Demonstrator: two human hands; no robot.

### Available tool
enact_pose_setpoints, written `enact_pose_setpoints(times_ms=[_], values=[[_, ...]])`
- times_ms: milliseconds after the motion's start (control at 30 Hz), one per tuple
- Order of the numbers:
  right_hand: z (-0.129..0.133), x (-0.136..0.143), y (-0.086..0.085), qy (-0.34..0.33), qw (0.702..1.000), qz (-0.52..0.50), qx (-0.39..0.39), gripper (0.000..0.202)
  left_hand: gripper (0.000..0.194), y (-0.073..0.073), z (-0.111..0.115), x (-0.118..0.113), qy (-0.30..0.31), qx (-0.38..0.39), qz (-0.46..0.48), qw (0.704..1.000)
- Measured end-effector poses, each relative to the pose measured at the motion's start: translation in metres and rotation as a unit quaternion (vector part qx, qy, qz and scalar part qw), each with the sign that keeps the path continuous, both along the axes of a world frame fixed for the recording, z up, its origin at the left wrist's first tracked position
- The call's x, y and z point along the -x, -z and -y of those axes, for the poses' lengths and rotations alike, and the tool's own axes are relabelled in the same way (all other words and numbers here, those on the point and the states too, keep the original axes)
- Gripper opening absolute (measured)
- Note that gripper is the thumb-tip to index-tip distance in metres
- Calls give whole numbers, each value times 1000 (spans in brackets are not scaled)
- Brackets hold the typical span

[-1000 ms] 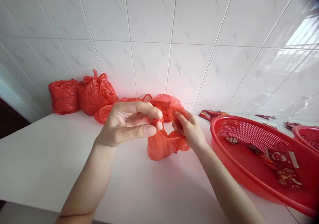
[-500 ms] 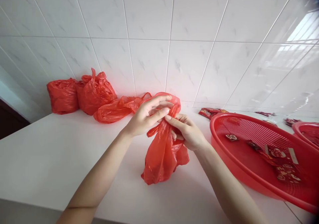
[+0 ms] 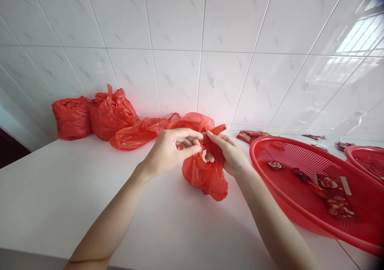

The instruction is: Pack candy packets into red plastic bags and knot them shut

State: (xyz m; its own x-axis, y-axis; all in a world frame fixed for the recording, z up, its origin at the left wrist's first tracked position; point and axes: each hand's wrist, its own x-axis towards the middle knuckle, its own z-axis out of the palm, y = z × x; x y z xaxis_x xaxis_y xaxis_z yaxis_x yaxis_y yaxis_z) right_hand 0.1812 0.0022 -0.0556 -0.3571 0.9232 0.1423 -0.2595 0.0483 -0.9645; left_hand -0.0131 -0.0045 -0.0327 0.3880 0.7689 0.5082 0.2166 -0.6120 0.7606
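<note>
A thin red plastic bag (image 3: 207,176) hangs crumpled between my two hands, low over the white surface. My left hand (image 3: 177,148) is closed, its thumb and fingers pinching part of the bag near its top. Gripping the top of the same bag, my right hand (image 3: 225,150) has its thumb pressed on the plastic, with a loose end sticking up above the thumb. The fingertips of both hands nearly meet. Some fingers of my right hand are hidden behind the plastic.
Two full red bags (image 3: 73,118) (image 3: 111,114) stand against the tiled wall at the left. Flat red bags (image 3: 135,134) lie beside them. At the right, a large red basket (image 3: 288,194) holds several small packets. More packets (image 3: 250,136) and a second basket (image 3: 360,152) are behind it.
My left hand has shifted slightly left and closed in on the bag. The bag's lower part has risen and swung right, and its top end now sticks up right of my right thumb.
</note>
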Motion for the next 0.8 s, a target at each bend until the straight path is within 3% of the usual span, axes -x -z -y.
enact_pose_setpoints(times_ms=[233, 300, 367, 433, 600, 700, 800], values=[[3, -5, -4, -26, 999, 19, -7, 38, 19, 3, 0, 5, 104, -7, -134, 985], [5, -7, -7, -28, 999, 25, -23, 36, 17, 0, -4, 11, 92, -8, -123, 988], [8, -7, -10, -14, 997, 55, -58, 33, 16, 0, -11, 13, 49, -8, -49, 998], [11, -6, -13, 1, 989, 107, -104, 33, 24, 3, -20, 11, 40, 29, 32, 998], [19, -3, -15, 85, 940, 230, -239, 34, 46, 14, -32, -1, 179, 215, 41, 959], [21, -5, -14, 144, 908, 263, -295, 30, 42, 15, -32, -4, 182, 225, 22, 957], [20, -7, -12, 165, 904, 257, -298, 29, 36, 15, -33, -3, 193, 235, 2, 953]])
